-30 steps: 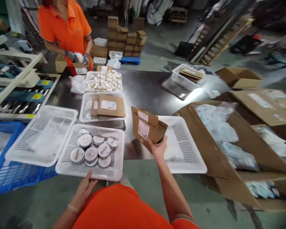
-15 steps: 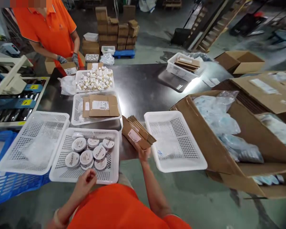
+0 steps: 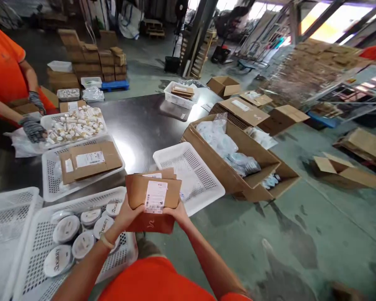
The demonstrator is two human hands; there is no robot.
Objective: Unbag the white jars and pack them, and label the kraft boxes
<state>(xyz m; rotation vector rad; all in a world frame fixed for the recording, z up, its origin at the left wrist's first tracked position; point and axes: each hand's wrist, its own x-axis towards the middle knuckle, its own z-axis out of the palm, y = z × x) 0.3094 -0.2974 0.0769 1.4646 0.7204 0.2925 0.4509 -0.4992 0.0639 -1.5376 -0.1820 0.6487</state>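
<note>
Between my two hands is a stack of brown cardboard mailers [image 3: 134,194], the front one bearing a white printed label. My left hand [image 3: 127,215] grips its left side, thumb across the front. On the right side my right hand [image 3: 178,212] clasps it the same way. Just behind the stack sits a white plastic basket [image 3: 203,179] with clear plastic in its bottom. Below my left forearm, another white basket [image 3: 37,246] holds several round white-lidded jars [image 3: 83,244].
Labelled mailers [image 3: 90,161] lie in a basket at the left, before a tray of small white-and-gold bottles [image 3: 75,127]. A co-worker's gloved hand [image 3: 34,129] touches that tray. An open carton [image 3: 235,154] of plastic-wrapped packs borders the table's right side.
My left hand has come from beside the jars to the mailers, now held by both hands and turned label-up. The view has swung right. The co-worker's hand has reached the bottle tray.
</note>
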